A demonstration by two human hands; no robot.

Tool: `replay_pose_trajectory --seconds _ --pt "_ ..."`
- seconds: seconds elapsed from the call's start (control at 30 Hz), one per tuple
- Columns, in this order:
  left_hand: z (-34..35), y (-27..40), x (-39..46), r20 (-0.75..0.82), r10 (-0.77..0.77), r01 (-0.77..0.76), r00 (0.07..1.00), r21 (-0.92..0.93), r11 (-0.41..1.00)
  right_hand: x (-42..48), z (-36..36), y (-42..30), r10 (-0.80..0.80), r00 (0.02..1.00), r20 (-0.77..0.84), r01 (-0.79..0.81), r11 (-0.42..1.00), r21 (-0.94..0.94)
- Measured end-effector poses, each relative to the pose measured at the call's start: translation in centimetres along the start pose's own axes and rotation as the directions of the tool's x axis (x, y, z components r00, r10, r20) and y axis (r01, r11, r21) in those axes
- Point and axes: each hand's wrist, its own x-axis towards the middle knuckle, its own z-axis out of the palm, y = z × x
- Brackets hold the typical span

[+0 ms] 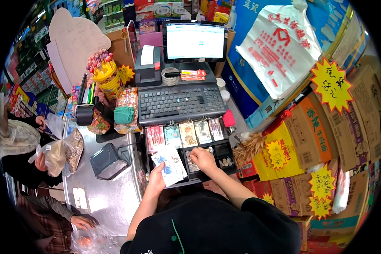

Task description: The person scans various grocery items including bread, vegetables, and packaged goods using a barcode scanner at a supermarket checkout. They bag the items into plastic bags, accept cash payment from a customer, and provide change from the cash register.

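Note:
My left hand [157, 179] holds a few banknotes [168, 165], blue and white ones, over the front left of an open cash drawer [222, 148]. The fingers of my right hand [203, 159] are bent down into a coin compartment of the drawer; whether a coin is between the fingertips cannot be told. More coins [226, 162] lie in the compartment to the right. Behind, sorted banknotes [188, 134] fill several upright slots. Just beyond the drawer are a black keyboard [177, 103] and a lit monitor [195, 41].
A metal counter [114, 197] on the left bears a grey scanner stand [109, 161]. Beyond it, one person's hand [40, 161] holds a plastic bag [54, 155]; another person's hand [82, 221] rests near a clear bag [90, 239]. Cardboard boxes [311, 127] are stacked at the right.

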Motion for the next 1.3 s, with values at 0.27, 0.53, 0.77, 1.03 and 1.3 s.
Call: replay_pose_trajectory --seconds 0.27,0.53,0.77,1.03,1.3 --pt "0.5 0.0 0.0 -0.017 0.021 -0.019 1.000 0.116 0.993 0.7 1.4 -2.7 -0.090 0.970 0.224 -0.020 0.895 0.445" --pt "0.5 0.3 -0.3 -0.018 -0.002 0.003 1.000 0.073 0.997 0.6 0.9 -4.1 -0.190 0.971 0.143 0.154 0.961 0.228" --pt "1.1 0.2 -0.4 0.021 -0.017 0.014 1.000 0.137 0.991 0.0 1.7 -6.4 -0.214 0.967 0.139 0.142 0.903 0.406" --pt "0.0 0.4 0.1 -0.006 -0.034 0.035 0.999 0.153 0.988 -1.0 -0.5 -2.1 -0.198 0.980 -0.034 0.199 0.937 0.288" --pt "-0.5 0.4 0.4 0.060 -0.032 0.023 0.998 0.144 0.989 -5.8 -7.8 6.3 0.178 0.979 -0.094 -0.192 0.967 -0.168"
